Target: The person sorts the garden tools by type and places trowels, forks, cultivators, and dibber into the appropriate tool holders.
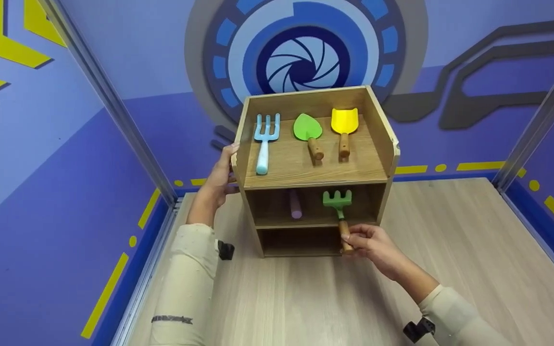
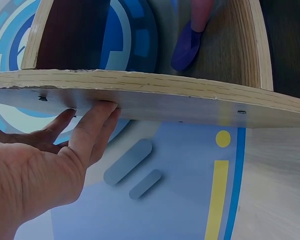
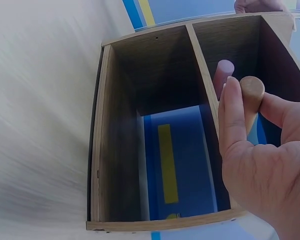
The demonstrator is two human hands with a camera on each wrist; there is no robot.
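Note:
My right hand (image 1: 375, 247) pinches the wooden handle of a small green hand rake (image 1: 337, 200), its prongs up and overlapping the middle compartment in the head view. In the right wrist view, fingers and thumb lie on either side of the handle's round end (image 3: 252, 87). On the outer left side of a wooden shelf unit (image 1: 315, 182), my left hand (image 1: 217, 178) rests with its fingertips against the panel, extended fingers seen in the left wrist view. A tool with a pinkish-purple handle (image 1: 295, 204) and purple blade (image 2: 186, 47) lies in the middle compartment.
Across the top shelf lie a light-blue garden fork (image 1: 263, 154), a green leaf-shaped trowel (image 1: 308, 128) and a yellow shovel (image 1: 344, 121). The lower compartment is open-backed. Blue printed walls (image 1: 152, 129) enclose the pale wood-grain tabletop (image 1: 291, 298) at the back and sides.

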